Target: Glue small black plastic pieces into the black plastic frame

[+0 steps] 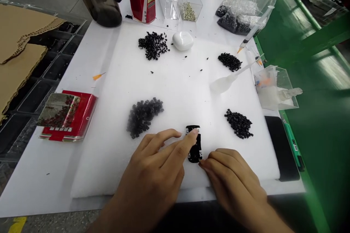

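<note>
A small curved black piece with silvery bits along its edges lies on the white foam pad, near the front. My left hand reaches over from the left with fingers stretched and apart. Its index fingertip rests on the upper part of the black piece. At the lower right corner of that piece, my right hand has thumb and fingers pinched together. Whatever lies between those fingertips is hidden or too small to name. Small black square bits are heaped left of the hands, and another heap of black bits lies to the right.
Farther back are two more black heaps, a white rounded block, a pipette and a syringe. Clear boxes, a dark bottle and a red packet surround the pad. A phone-like black slab lies right.
</note>
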{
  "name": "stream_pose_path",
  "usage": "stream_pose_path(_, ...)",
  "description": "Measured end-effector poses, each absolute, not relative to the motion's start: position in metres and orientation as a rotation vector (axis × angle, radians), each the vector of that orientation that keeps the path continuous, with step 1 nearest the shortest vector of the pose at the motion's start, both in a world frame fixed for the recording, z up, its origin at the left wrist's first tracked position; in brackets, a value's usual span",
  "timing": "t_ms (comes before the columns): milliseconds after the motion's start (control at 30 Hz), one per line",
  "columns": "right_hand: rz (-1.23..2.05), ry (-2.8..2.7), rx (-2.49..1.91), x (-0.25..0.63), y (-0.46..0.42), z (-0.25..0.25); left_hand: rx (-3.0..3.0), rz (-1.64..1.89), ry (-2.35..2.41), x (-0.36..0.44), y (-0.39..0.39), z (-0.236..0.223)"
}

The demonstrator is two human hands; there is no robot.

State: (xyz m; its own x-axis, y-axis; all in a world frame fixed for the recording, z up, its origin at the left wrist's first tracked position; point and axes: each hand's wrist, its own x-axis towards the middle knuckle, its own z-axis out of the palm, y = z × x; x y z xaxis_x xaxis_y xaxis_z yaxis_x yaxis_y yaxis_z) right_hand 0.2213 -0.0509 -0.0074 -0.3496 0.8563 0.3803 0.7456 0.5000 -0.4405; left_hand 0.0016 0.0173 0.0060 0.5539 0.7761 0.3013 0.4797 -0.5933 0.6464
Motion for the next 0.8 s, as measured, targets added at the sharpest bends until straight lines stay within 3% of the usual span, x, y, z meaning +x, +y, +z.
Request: stream_pose_path(800, 0.131, -1.938, -1.508, 0.189, -0.063, 0.003, 2.281, 0.845, 1.017, 0.003, 0.016, 0.002)
